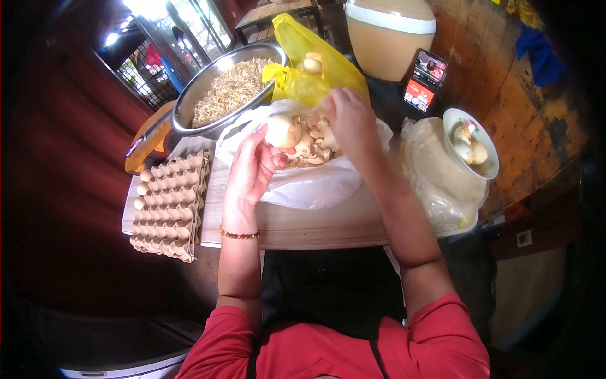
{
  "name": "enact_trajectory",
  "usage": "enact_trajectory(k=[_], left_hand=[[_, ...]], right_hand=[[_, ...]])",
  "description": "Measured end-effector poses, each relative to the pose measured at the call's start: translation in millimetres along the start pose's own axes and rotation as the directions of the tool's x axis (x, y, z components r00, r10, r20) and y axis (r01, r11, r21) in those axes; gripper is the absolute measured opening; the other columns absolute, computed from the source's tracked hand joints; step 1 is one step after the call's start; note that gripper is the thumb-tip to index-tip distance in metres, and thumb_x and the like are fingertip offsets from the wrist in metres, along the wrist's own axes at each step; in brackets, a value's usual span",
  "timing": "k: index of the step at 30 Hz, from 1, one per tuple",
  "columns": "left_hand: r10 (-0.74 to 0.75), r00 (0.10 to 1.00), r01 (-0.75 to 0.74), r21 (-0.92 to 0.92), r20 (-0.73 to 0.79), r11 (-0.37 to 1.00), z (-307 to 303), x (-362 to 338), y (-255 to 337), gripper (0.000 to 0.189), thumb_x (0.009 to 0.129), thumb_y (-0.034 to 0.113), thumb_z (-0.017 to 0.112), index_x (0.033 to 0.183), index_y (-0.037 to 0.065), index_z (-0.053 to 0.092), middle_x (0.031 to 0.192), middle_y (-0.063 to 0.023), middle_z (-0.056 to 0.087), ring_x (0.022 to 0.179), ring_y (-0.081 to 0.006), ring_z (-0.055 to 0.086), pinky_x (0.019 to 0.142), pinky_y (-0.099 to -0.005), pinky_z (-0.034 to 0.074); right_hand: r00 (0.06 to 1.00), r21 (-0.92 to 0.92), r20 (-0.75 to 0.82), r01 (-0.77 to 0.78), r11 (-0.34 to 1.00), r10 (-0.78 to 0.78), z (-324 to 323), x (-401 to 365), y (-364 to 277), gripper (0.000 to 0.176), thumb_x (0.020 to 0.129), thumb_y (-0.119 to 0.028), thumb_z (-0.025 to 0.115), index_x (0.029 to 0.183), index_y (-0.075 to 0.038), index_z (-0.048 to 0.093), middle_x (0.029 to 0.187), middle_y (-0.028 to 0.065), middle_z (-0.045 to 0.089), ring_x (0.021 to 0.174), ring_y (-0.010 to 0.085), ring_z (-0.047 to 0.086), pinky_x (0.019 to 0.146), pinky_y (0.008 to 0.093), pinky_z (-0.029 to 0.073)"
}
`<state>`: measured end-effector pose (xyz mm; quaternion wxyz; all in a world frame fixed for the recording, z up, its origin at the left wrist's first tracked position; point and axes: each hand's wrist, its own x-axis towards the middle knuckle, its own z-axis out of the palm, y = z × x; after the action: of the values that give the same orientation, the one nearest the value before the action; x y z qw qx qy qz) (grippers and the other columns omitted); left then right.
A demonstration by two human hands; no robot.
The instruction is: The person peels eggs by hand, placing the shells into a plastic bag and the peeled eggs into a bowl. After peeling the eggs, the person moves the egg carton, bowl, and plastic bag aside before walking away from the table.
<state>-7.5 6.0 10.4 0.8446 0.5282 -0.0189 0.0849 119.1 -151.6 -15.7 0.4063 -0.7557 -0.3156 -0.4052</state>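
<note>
A pale, rounded egg (283, 132) rests in my left hand (251, 165), fingers curled round its underside. It is held over an opened white plastic bag (315, 189) full of broken eggshells (315, 144). To the right of the egg, above the shells, my right hand (353, 123) has its fingers drawn together and slightly blurred. I cannot tell what sits between those fingertips. Just behind the right hand lies a yellow plastic bag (344, 72) with a few eggs (312, 62) showing in its opening.
At left stands a cardboard egg tray (167, 208) with several eggs (142, 188) along its edge. A metal basin (278, 55) holds dry, straw-coloured husks (228, 91). At right are a propped phone (425, 80), a clear plastic bag (435, 170) and a white bowl (491, 142) with eggs. A large container (390, 47) stands behind.
</note>
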Motion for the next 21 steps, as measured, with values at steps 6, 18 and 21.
enact_trajectory(k=[6,18,21], left_hand=[[-0.030,0.997,0.018,-0.160,-0.073,0.987,-1.5,10.2,-1.8,0.038,0.094,0.026,0.055,0.117,-0.003,0.049,0.104,-0.0162,0.064,0.090,-0.0242,0.067,0.067,-0.0229,0.056],[-0.014,0.998,-0.003,-0.299,-0.053,0.954,18.3,18.5,-12.1,0.037,0.095,0.023,0.055,0.117,-0.006,0.051,0.112,-0.0229,0.061,0.098,-0.0244,0.065,0.081,-0.0282,0.058],[0.042,0.988,-0.062,-0.131,-0.151,0.989,30.3,11.4,-10.4,0.032,0.094,0.021,0.058,0.113,-0.004,0.051,0.107,-0.0200,0.063,0.094,-0.0244,0.066,0.079,-0.0292,0.058]], right_hand=[[0.875,-0.133,0.482,0.129,0.983,-0.049,3.6,-6.6,-0.6,0.016,0.090,-0.019,0.054,0.088,-0.004,0.057,0.084,0.0140,0.060,0.080,0.0328,0.060,0.072,0.0437,0.048],[0.998,0.370,0.058,0.010,0.929,-0.034,-9.1,-5.8,-43.2,0.039,0.086,-0.027,0.064,0.111,0.001,0.056,0.092,0.0159,0.057,0.079,0.0343,0.060,0.070,0.0404,0.048],[0.997,0.358,0.082,-0.043,0.933,0.015,-8.9,-6.4,-41.8,0.032,0.088,-0.021,0.062,0.116,-0.004,0.056,0.097,0.0127,0.058,0.084,0.0292,0.062,0.070,0.0358,0.048]])
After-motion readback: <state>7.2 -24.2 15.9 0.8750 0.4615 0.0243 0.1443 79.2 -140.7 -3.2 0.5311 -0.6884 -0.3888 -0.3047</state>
